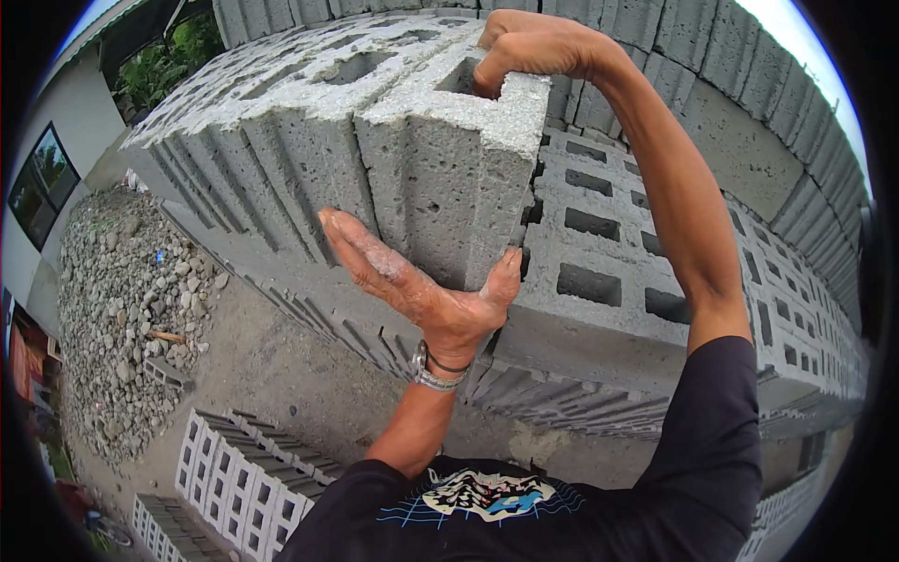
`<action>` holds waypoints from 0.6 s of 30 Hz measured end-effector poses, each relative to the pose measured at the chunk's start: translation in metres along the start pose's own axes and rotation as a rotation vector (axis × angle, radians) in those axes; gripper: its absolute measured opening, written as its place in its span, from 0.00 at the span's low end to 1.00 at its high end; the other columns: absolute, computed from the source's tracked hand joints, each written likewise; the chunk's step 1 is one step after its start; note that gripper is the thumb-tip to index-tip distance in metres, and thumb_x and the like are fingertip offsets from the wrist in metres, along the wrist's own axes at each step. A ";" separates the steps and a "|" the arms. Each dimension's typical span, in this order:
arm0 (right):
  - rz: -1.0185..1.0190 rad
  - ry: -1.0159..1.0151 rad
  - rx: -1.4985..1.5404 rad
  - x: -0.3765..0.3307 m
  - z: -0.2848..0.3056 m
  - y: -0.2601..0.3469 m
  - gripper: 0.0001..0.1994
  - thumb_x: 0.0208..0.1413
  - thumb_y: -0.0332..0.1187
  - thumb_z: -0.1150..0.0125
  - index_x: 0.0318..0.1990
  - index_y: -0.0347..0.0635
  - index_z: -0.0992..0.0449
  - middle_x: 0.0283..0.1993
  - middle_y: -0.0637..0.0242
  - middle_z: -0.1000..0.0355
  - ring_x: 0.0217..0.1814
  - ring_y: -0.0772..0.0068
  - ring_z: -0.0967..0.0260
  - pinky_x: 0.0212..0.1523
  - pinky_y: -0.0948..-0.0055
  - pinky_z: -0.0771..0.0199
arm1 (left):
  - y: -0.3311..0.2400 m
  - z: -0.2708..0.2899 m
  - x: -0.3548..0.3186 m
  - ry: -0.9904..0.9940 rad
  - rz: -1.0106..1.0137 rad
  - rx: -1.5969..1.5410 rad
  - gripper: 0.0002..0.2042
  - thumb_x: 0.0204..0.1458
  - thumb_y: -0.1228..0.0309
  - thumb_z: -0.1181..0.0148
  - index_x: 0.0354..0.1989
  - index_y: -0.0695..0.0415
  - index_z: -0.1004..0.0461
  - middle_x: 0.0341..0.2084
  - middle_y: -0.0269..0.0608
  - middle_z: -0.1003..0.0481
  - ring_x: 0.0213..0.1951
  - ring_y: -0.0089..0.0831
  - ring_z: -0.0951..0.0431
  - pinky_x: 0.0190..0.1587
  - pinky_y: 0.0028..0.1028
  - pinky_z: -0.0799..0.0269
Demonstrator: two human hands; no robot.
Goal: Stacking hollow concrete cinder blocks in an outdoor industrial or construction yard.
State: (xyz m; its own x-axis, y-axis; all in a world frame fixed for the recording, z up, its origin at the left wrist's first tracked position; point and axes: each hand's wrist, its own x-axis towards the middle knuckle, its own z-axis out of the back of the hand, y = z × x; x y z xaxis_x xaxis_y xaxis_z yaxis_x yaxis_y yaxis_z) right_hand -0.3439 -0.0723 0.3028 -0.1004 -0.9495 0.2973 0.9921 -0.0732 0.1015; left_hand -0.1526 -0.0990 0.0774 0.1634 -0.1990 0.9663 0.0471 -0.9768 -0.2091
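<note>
Gravel heap (131, 318), hands (449, 314) on concrete block (426, 178)

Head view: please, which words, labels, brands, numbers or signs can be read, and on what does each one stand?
No text can be read.
Held block: none seen.
Watch: any markings are too small to read.
Shirt print: a graphic; no words I can make out.

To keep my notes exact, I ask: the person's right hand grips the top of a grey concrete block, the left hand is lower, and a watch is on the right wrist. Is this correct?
Not quite: the head view shows the watch on the left wrist. The right hand does grip the top of the grey concrete block, and the left hand is lower.
</note>
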 end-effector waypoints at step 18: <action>-1.228 -0.851 -0.205 -0.504 -0.018 0.137 0.21 0.59 0.48 0.38 0.44 0.37 0.17 0.42 0.58 0.20 0.51 0.68 0.25 0.57 0.67 0.29 | 0.075 0.226 -0.306 2.066 0.638 -0.277 0.26 0.59 0.51 0.43 0.50 0.65 0.24 0.45 0.61 0.22 0.49 0.51 0.21 0.52 0.39 0.28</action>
State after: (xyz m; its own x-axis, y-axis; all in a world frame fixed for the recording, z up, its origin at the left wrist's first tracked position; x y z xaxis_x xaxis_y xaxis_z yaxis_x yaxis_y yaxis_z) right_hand -0.1563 0.3909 0.1497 -0.7928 0.1822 0.5815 0.2472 -0.7760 0.5802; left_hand 0.0231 -0.0931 -0.2682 -0.9103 -0.0071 -0.4139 0.2967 -0.7084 -0.6404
